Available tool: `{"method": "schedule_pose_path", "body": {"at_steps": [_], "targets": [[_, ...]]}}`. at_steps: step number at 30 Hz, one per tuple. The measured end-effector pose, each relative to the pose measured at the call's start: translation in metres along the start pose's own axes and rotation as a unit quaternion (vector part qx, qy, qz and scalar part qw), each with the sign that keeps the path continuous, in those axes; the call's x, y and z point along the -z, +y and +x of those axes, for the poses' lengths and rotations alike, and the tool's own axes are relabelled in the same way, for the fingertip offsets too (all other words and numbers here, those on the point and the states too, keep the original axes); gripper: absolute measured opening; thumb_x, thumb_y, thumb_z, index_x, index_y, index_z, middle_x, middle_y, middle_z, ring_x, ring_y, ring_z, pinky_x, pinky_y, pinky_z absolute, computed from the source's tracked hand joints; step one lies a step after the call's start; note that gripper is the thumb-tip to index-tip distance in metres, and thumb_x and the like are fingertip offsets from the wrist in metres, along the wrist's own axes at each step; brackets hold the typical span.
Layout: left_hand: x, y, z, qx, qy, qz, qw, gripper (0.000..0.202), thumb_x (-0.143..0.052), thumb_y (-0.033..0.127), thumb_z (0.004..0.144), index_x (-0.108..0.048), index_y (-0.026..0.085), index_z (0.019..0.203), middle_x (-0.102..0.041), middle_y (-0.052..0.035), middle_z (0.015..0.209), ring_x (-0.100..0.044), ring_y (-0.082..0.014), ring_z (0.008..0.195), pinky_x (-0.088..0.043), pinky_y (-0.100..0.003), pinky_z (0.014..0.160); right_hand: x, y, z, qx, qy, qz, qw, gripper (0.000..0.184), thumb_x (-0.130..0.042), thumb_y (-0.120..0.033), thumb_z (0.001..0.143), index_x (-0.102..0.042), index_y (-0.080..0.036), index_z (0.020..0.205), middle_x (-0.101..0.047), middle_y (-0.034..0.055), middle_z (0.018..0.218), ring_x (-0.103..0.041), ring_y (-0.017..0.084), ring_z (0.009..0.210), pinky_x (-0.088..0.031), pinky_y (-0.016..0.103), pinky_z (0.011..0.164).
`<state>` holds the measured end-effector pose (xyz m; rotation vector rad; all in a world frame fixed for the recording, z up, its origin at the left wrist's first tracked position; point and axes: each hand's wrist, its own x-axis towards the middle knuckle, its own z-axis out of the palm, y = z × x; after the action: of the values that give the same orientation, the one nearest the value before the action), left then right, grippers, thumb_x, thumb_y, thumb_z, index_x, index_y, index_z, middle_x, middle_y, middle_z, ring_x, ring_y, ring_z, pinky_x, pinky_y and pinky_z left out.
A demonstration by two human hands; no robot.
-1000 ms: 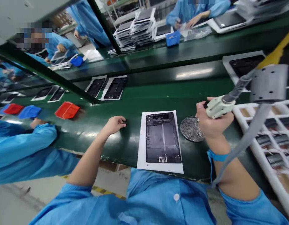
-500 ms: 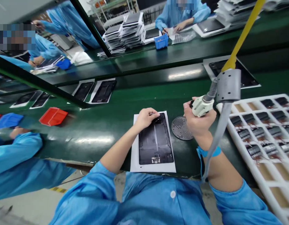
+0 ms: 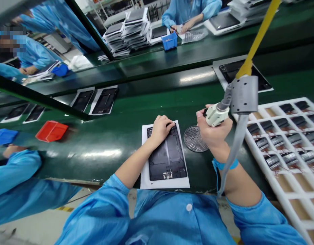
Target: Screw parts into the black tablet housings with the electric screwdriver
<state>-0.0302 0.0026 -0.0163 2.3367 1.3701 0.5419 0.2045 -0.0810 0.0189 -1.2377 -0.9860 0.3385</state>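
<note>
1. Gripping pale tool (image 3: 216, 115): right hand (image 3: 217, 135) wrapped round it near perforated disc (image 3: 194, 139), likely keeping it clear of black housing (image 3: 168, 157).
2. Left hand (image 3: 160, 130) over black housing, top end, likely steadying it; whether fingers pinch, cannot tell.
3. Black housing lies on white sheet (image 3: 159, 184), presumably against scratches.

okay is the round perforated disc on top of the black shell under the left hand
No, the disc lies on the green bench, to the right of the black shell.
</note>
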Motion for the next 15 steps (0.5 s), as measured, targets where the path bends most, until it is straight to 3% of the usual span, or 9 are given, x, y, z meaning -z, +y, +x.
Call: {"method": "schedule_pose_path", "body": {"at_steps": [5, 8, 15], "targets": [[0.002, 0.002, 0.004, -0.006, -0.014, -0.009, 1.0, 0.015, -0.084, 0.025, 0.113, -0.093, 0.023, 0.101, -0.084, -0.0085, 0.104, -0.068, -0.0273, 0.105, -0.052, -0.045, 0.104, -0.007, -0.009, -0.001, 0.006, 0.0, 0.055, 0.998, 0.038, -0.091, -0.042, 0.091, -0.074, -0.027, 0.122, -0.084, -0.0012, 0.092, -0.064, 0.014, 0.052, -0.059, 0.033, 0.052], [0.0, 0.003, 0.004, -0.006, -0.006, -0.024, 1.0, 0.017, -0.083, 0.025, 0.114, -0.093, 0.023, 0.101, -0.084, -0.0093, 0.105, -0.067, -0.0276, 0.106, -0.052, -0.044, 0.101, -0.013, -0.012, -0.002, -0.01, 0.014, 0.091, 0.996, 0.037, -0.09, -0.042, 0.09, -0.073, -0.027, 0.119, -0.08, -0.004, 0.084, -0.058, 0.012, 0.047, -0.055, 0.031, 0.047], [-0.003, -0.001, 0.001, -0.052, 0.006, -0.072, 0.996, 0.014, -0.086, 0.028, 0.111, -0.094, 0.026, 0.1, -0.082, -0.0087, 0.1, -0.068, -0.03, 0.109, -0.055, -0.046, 0.099, -0.016, -0.011, -0.005, -0.011, 0.002, 0.066, 0.998, 0.04, -0.087, -0.047, 0.093, -0.067, -0.029, 0.124, -0.077, -0.0062, 0.085, -0.053, 0.009, 0.045, -0.052, 0.03, 0.047]]}}
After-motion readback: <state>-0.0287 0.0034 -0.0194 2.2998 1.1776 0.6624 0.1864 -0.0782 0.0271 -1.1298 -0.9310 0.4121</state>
